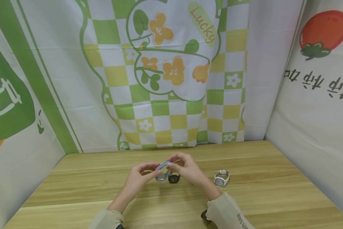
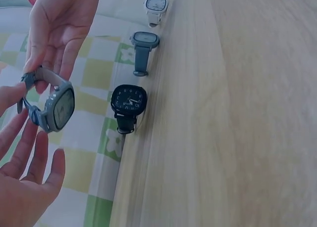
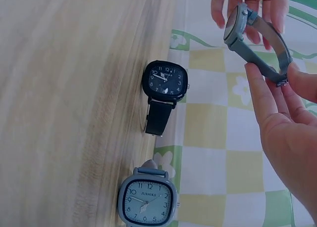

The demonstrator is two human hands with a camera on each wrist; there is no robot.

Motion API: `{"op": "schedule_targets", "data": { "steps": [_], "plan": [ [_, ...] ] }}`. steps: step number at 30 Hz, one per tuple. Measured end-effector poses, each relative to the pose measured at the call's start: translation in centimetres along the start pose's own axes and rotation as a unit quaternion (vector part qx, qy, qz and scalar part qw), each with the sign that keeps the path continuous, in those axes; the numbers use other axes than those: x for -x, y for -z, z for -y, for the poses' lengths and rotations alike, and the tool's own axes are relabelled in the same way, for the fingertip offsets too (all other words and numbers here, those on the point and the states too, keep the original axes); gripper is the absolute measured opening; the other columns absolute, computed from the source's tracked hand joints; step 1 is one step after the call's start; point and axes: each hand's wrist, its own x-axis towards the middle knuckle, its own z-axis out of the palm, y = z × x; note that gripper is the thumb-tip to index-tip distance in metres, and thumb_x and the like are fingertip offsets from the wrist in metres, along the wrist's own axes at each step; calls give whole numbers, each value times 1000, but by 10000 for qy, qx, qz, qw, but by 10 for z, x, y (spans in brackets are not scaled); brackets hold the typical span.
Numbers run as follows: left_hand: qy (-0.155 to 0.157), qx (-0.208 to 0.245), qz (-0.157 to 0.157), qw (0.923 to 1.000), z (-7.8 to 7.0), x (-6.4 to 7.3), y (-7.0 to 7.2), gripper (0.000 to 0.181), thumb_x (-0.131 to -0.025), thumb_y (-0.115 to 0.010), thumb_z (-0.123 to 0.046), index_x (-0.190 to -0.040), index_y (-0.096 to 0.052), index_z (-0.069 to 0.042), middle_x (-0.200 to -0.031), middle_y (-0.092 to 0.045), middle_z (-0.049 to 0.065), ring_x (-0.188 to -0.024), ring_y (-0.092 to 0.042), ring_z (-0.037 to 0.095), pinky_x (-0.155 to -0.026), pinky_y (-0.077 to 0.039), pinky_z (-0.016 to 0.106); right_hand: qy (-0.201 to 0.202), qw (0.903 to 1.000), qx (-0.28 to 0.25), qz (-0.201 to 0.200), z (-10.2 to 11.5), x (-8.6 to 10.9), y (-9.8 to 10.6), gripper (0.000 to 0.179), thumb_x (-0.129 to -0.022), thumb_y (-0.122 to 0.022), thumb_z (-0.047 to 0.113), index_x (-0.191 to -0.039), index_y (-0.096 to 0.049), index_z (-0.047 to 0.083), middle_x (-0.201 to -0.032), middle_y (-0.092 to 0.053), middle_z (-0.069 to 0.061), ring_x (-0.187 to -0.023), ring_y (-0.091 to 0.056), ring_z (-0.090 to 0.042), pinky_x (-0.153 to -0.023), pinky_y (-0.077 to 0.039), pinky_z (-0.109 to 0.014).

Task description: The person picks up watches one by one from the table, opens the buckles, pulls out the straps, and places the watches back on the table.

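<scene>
Both hands hold a blue-grey wristwatch (image 1: 162, 165) raised above the table, its strap forming a loop. My left hand (image 1: 137, 178) grips it from the left with thumb and fingers. From the other side, my right hand (image 1: 189, 168) pinches the strap; the right wrist view shows its thumb and fingers near the buckle. The held watch's square case (image 2: 62, 108) faces sideways in the left wrist view. Just behind the hands, a black square watch (image 1: 174, 178) stands on the table. A second blue-grey watch (image 3: 147, 202) stands beside it, hidden behind my right hand in the head view.
A white watch (image 1: 219, 181) stands on the wooden table (image 1: 260, 197), right of my right hand. A checked green and yellow curtain (image 1: 160, 121) hangs along the back edge. White printed cloths (image 1: 308, 121) enclose the sides.
</scene>
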Motion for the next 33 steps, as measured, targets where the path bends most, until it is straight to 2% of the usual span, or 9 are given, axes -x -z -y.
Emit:
{"op": "schedule_targets", "data": {
  "steps": [4,6,10,21,24,29,33],
  "plan": [
    [-69,108,-223,9997,-2,1,-4,29,-92,-80,-3,-119,-74,5,-114,-74,11,-105,-67,13,-96,-56,27,-21,10000,6,63,0,0,-2,17,-105,-62,0,-117,-65,-11,-113,-70,-25,-101,-75,-34,-87,-63,-34],
    [-120,141,-274,9995,-4,1,-5,28,-92,-80,-2,-119,-74,5,-114,-74,12,-104,-68,13,-95,-56,26,-3,10000,-25,89,1,0,-2,17,-105,-62,0,-117,-64,-12,-113,-70,-26,-101,-75,-34,-87,-63,-33],
    [-191,164,-271,9993,-5,2,-7,27,-91,-80,-1,-117,-75,5,-113,-75,13,-102,-67,13,-94,-57,25,5,9999,-53,125,2,1,-2,18,-105,-62,0,-118,-63,-12,-114,-69,-26,-102,-74,-37,-88,-63,-36],
    [-105,48,-229,9997,-4,3,-8,22,-91,-81,-3,-111,-76,4,-110,-74,10,-101,-66,16,-92,-56,26,-2,9997,-137,188,2,1,-3,17,-105,-61,0,-118,-64,-11,-117,-68,-26,-106,-72,-44,-93,-61,-50],
    [-129,71,-257,9996,-6,4,-9,22,-91,-81,-4,-111,-76,4,-109,-74,11,-101,-66,16,-91,-56,24,-24,9997,-142,174,1,0,-3,16,-105,-62,-1,-117,-65,-10,-117,-69,-25,-106,-71,-47,-92,-62,-49],
    [-152,9,-298,9994,-7,4,-12,21,-92,-81,-4,-110,-76,4,-109,-73,11,-100,-66,15,-92,-57,28,-57,9999,-79,137,0,0,-2,15,-104,-62,-1,-116,-66,-9,-116,-69,-23,-104,-73,-39,-89,-63,-38],
    [-161,-109,-320,9993,-6,2,-12,18,-92,-80,-3,-108,-78,1,-108,-74,9,-100,-66,15,-96,-58,35,-72,9999,-39,117,1,1,-2,14,-104,-62,-1,-116,-66,-8,-115,-70,-22,-103,-73,-37,-89,-63,-42]
  ]
}}
